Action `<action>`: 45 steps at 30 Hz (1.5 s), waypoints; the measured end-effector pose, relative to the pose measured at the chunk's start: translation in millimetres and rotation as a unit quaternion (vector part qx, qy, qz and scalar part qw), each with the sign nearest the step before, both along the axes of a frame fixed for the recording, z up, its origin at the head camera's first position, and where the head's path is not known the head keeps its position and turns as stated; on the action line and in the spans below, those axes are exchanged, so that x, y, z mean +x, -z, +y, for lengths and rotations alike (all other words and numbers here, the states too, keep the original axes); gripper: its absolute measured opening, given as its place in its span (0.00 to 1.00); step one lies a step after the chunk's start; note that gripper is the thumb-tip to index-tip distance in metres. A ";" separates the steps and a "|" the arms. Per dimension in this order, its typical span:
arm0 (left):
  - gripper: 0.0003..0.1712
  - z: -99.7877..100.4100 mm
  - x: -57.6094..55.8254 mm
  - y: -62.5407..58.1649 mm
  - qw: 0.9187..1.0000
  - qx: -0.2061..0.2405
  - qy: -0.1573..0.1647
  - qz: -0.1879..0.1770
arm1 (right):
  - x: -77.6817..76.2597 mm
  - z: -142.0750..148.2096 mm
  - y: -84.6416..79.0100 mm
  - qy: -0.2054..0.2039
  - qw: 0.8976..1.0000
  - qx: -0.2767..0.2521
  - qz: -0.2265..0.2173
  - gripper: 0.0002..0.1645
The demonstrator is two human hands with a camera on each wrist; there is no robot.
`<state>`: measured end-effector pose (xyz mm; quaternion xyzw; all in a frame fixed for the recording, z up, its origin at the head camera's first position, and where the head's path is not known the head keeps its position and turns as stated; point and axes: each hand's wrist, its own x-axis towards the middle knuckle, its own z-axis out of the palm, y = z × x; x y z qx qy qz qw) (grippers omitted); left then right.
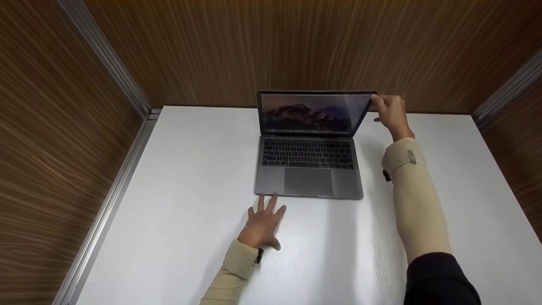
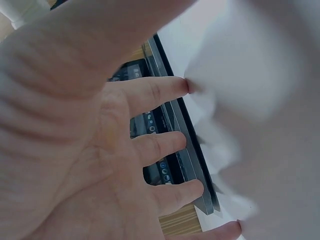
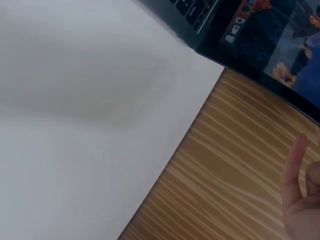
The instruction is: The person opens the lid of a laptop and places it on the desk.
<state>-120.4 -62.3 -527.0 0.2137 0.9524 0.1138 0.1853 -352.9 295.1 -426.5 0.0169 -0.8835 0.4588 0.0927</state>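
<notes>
A grey laptop [image 1: 308, 182] stands unfolded on the white table, its lit screen [image 1: 309, 113] showing a mountain picture. At the lid's upper right corner my right hand [image 1: 391, 112] pinches the edge, thumb on the screen side; the fingers behind the lid are partly hidden. In the right wrist view only part of that hand [image 3: 302, 200] shows, below the screen's edge. My left hand [image 1: 261, 224] lies with spread, straight fingers before the laptop's front left corner. Two of its fingertips reach the front edge. The left wrist view shows the fingers [image 2: 160, 142] across the laptop's edge.
The white table [image 1: 203, 161] extends around the laptop on all sides. Close behind the lid rises a wood-grain panel [image 1: 203, 55]. Side panels with metal rails [image 1: 112, 190] border the table at left and right.
</notes>
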 end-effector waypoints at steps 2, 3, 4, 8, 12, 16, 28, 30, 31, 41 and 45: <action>0.64 0.2 -0.4 0.3 1.000 -0.001 -0.002 0.000 | -1.9 -1.0 -0.1 0.006 1.000 -0.006 0.003 0.25; 0.64 0.2 -0.4 0.2 1.000 -0.001 -0.002 0.002 | -2.8 -1.4 0.1 0.008 1.000 -0.008 0.002 0.25; 0.64 0.2 -0.2 -0.1 1.000 -0.001 -0.002 0.003 | -3.2 -2.1 -0.2 0.010 1.000 -0.010 0.000 0.25; 0.63 -0.3 2.0 -0.8 1.000 -0.001 -0.003 0.007 | -4.7 -5.1 1.9 0.012 1.000 -0.026 -0.001 0.26; 0.64 -1.0 4.0 -1.2 1.000 -0.001 -0.007 0.002 | -6.3 -8.7 5.6 0.014 0.999 -0.044 0.005 0.27; 0.64 -1.7 4.4 -2.6 1.000 -0.003 -0.009 0.007 | -7.9 -11.5 8.2 0.020 0.999 -0.050 0.006 0.28; 0.64 -1.6 10.3 -6.1 1.000 -0.014 -0.003 0.015 | -7.5 -10.6 22.1 0.026 0.996 -0.086 -0.002 0.27; 0.64 -1.3 11.5 -6.5 1.000 -0.014 -0.004 0.010 | -7.3 -10.7 27.0 0.030 0.996 -0.088 -0.002 0.26; 0.64 -1.2 12.2 -6.7 1.000 -0.014 -0.004 0.007 | -7.1 -11.3 29.4 0.033 0.996 -0.089 -0.003 0.26; 0.65 -1.9 16.3 -8.4 1.000 -0.019 -0.014 0.006 | -7.6 -18.6 57.2 0.046 0.996 -0.071 -0.039 0.30; 0.64 -0.1 18.5 -7.9 1.000 -0.022 -0.014 0.000 | -4.6 -18.7 68.3 0.050 0.995 -0.058 -0.060 0.32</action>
